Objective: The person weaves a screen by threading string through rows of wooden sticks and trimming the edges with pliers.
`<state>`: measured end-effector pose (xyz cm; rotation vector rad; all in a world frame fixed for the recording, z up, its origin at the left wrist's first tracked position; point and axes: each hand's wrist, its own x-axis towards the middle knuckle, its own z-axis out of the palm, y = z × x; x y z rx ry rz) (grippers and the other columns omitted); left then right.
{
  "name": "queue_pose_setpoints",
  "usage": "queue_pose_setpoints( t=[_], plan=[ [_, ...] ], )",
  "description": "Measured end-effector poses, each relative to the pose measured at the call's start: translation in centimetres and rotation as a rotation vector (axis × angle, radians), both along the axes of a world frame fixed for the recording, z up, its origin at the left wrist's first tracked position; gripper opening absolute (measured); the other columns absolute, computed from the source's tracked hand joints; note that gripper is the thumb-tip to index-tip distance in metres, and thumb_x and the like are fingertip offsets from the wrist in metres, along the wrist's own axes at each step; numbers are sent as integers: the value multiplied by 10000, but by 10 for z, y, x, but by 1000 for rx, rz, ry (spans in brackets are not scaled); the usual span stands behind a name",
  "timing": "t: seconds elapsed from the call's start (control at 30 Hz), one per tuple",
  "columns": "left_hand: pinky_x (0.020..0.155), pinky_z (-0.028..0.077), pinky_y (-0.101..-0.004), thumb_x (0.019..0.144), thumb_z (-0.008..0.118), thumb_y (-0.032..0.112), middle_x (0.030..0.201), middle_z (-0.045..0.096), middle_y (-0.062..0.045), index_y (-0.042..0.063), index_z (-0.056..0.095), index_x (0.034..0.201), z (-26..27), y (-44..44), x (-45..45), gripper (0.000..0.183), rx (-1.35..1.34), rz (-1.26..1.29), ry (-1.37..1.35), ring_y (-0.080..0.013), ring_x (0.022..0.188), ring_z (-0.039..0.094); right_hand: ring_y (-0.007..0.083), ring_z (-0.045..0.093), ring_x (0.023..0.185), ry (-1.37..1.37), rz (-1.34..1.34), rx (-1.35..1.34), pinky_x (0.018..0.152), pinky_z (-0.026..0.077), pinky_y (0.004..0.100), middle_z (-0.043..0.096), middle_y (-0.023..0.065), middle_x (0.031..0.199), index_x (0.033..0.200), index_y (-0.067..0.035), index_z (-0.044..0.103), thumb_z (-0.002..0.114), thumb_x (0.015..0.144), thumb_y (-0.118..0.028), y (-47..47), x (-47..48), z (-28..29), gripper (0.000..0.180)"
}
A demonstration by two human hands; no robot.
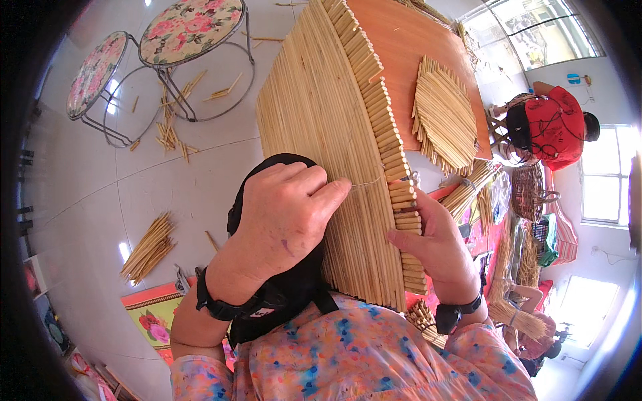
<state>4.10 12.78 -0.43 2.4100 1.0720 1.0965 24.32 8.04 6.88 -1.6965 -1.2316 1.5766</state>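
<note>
A large panel of straw-coloured plant stalks (326, 125) laid side by side leans against my lap and reaches up to the table. Along its right side runs a border of short, thicker cut stalk ends (388, 128). My left hand (288, 215) is closed over the panel's lower left part and pinches a thin pale thread (367, 183). That thread stretches tight to the inner side of the border. My right hand (441, 238) grips the border, thumb on the near face and fingers behind, where they are mostly hidden. A black cloth item (281, 295) lies under my left arm.
An orange-brown table (411, 30) holds a smaller oval stalk panel (445, 118). Two floral-topped stools (193, 30) stand left, with loose stalk pieces (173, 133) beneath. A stalk bundle (148, 248) lies on the floor. A person in red (556, 128) sits right, near a wicker basket (527, 193).
</note>
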Motion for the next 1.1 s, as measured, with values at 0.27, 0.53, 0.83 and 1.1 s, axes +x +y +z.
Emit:
queue_pose_setpoints(
  t=[0.27, 0.53, 0.83, 1.1],
  plan=[
    [467, 386, -319, 687, 689, 57, 604, 404, -24, 95, 669, 825, -1, 4, -1, 145, 21, -9, 29, -195, 535, 473, 94, 548, 1023, 34, -26, -9, 905, 436, 267, 590, 35, 1107, 1278, 3, 463, 588, 794, 71, -2, 0, -5, 505],
    [470, 388, -322, 683, 689, 63, 601, 403, -22, 95, 667, 824, 0, 4, -1, 146, 31, -7, 31, -196, 533, 472, 94, 546, 1035, 59, -43, -26, 910, 434, 263, 587, 37, 1122, 1295, 0, 451, 586, 785, 83, -2, -3, -2, 534],
    [466, 383, -318, 677, 684, 65, 594, 398, -20, 95, 677, 825, 2, 4, 0, 151, 48, 4, 55, -190, 532, 469, 125, 541, 1079, 30, -56, -53, 969, 397, 282, 584, 62, 1155, 1297, 46, 441, 667, 758, -12, 0, -6, 1, 587],
    [468, 382, -311, 674, 674, 74, 599, 388, -20, 94, 677, 824, 5, 5, -2, 152, 78, 0, 74, -181, 540, 468, 106, 547, 1043, 45, -38, -28, 929, 420, 273, 590, 50, 1127, 1289, 22, 453, 618, 774, 32, -1, -3, -1, 540]
  ],
)
